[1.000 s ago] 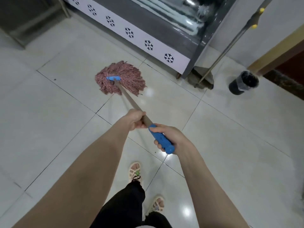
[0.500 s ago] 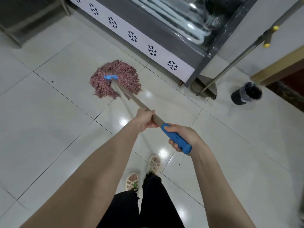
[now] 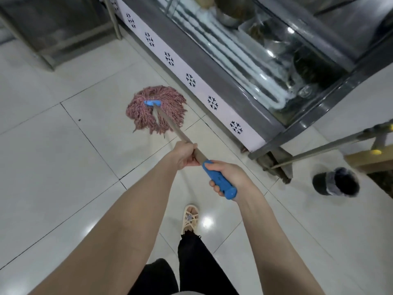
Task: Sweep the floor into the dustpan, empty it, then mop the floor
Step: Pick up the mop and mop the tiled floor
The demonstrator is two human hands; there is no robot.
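Observation:
A mop with a reddish string head (image 3: 156, 109) lies spread flat on the white tiled floor (image 3: 63, 167), close to the base of a display cooler. Its metal shaft (image 3: 172, 128) runs back toward me and ends in a blue grip (image 3: 221, 182). My left hand (image 3: 184, 155) grips the shaft just ahead of the blue grip. Around the blue grip itself my right hand (image 3: 228, 173) is wrapped, fingers curled underneath. A dustpan (image 3: 276, 165) on a long metal handle stands at the cooler's right corner.
The glass-fronted display cooler (image 3: 244, 60) with a white snowflake-patterned base runs along the far side. A small black bin (image 3: 336, 182) with a liner stands on the floor at right. A metal cabinet (image 3: 53, 28) is at far left. My sandalled foot (image 3: 190, 218) is below my hands.
The mop head has slid across the tiles toward the cooler's base and I have stepped closer. Both hands keep the same hold on the mop.

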